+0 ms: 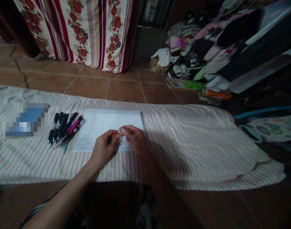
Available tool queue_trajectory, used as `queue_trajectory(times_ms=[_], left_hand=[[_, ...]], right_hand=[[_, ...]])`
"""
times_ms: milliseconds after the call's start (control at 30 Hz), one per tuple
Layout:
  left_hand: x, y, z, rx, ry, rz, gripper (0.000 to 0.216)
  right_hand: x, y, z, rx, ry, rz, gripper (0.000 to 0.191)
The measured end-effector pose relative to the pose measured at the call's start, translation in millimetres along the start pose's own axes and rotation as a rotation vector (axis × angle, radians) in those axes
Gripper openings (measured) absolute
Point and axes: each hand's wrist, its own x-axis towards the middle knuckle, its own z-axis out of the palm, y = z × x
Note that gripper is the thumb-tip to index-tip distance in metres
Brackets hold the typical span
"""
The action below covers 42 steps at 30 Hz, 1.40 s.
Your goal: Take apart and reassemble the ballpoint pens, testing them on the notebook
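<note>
Above the spiral notebook [109, 119], both hands meet at a small red pen [116, 134]. Its red part sits in the closed fingers of my left hand [104, 144], which cover most of it. The fingertips of my right hand [135, 138] pinch its pale, shiny end; the detail there is too small to make out. The notebook lies on the striped cloth with its wire binding to the right and printed text on the page. To the left of it, several pens [63, 127] lie in a loose bunch, mostly black, with a purple and a pink one among them.
A striped cloth [195, 143] covers the long surface before me. At its left end lies a blurred-out rectangular object [26, 120]. Beyond are a tiled floor [90, 82], a floral curtain [97, 31] and a heap of clothes [195, 44]. A patterned stool [269, 128] stands at the right.
</note>
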Motion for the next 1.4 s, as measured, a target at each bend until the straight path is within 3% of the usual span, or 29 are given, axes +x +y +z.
queue_trajectory(times_ms=[700,1033,1400], left_hand=[[1,5,-4,-0.026,0.04,0.045,0.021],[-3,16,-5,-0.189,0.028,-0.054,0.026],[-3,16,-6,-0.159,0.026,-0.018,0.025]], right_hand=[[-2,-5,1,0.003,-0.029,-0.091,0.015],[0,1,4,0.072,-0.035,-0.115,0.016],[-2,-1,3,0.094,-0.058,-0.095,0.022]])
